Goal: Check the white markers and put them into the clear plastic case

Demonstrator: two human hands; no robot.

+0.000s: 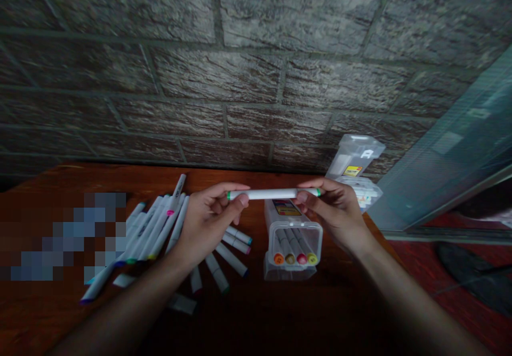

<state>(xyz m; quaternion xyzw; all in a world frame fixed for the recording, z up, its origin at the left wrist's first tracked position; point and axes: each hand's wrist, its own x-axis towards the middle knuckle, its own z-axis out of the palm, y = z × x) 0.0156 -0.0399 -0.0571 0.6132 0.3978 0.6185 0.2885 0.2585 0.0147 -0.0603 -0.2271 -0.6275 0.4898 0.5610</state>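
Left grip (210, 214) and right grip (338, 204) each pinch one end of a marker (272, 194); I should hold both evenly, keeping it level near the box (276, 218).

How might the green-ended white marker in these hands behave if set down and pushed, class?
The green-ended white marker is probably stiff: it runs straight between the left hand and right hand. It is likely light, being slim and pinched only near its ends. It may roll, as its barrel seems rounded, though its exact cross-section is hard to tell.
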